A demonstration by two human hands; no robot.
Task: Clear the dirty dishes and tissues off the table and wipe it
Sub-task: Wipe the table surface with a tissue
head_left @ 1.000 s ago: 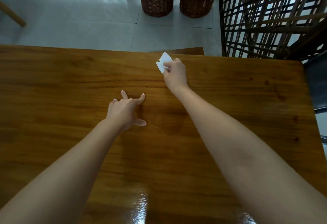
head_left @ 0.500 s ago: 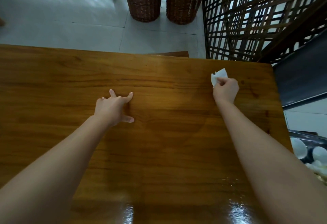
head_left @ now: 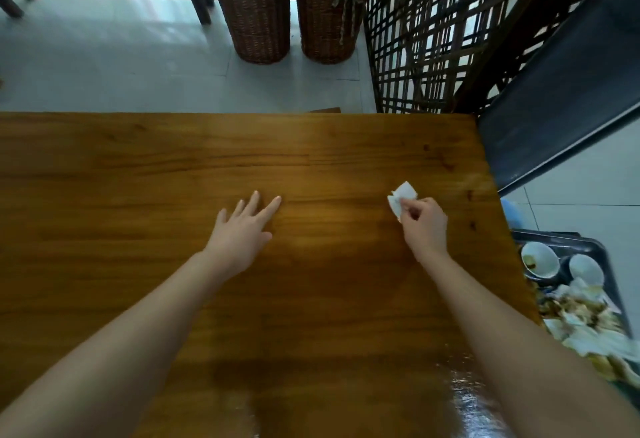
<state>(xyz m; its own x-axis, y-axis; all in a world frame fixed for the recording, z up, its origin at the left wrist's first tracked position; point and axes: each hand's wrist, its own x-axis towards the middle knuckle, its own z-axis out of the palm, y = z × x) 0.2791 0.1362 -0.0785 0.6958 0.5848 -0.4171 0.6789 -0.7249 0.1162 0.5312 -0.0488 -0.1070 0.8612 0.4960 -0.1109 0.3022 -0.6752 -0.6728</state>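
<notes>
The wooden table (head_left: 173,167) fills most of the view. My right hand (head_left: 424,226) pinches a small white tissue (head_left: 401,197) against the tabletop near the right edge. My left hand (head_left: 242,229) rests flat on the wood at the middle, fingers straight and spread. Beyond the table's right edge, lower down, a dark tray (head_left: 568,240) holds two white bowls (head_left: 540,259) and a heap of used tissues and scraps (head_left: 588,326).
Two tall wicker baskets (head_left: 258,15) stand on the tiled floor past the far edge. A dark lattice screen (head_left: 433,32) rises at the back right, with a dark bench or panel (head_left: 561,91) beside it. Glare marks the table's near edge.
My right hand has slid the tissue across the table from the far middle towards the right edge. The view has swung right and the tray has come into sight. My left hand stays put.
</notes>
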